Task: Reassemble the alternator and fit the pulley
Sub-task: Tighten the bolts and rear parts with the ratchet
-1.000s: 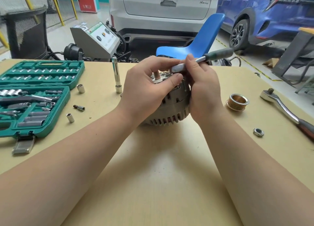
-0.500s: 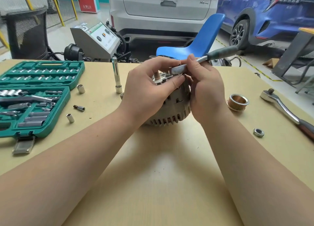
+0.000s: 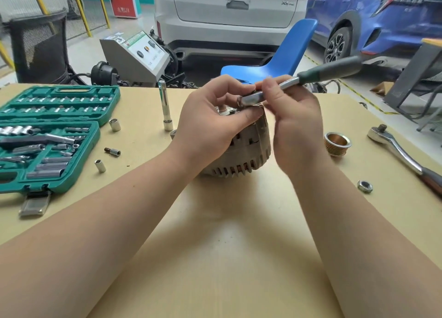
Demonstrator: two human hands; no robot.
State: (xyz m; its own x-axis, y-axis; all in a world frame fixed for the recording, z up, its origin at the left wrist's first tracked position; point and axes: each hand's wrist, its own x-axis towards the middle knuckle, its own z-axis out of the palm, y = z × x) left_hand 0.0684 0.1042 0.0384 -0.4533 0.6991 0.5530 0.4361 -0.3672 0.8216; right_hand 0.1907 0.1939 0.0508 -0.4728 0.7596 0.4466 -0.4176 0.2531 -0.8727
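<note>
Pinching the small ratchet point(image 3: 301, 80) at its head, your right hand point(image 3: 294, 123) works atop the alternator point(image 3: 244, 155); handle runs up-right; left hand point(image 3: 208, 128) clasps the housing.

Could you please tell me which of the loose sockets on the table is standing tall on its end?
The long socket, just right of the green case. It stands upright, far taller than the short sockets near the case.
</note>
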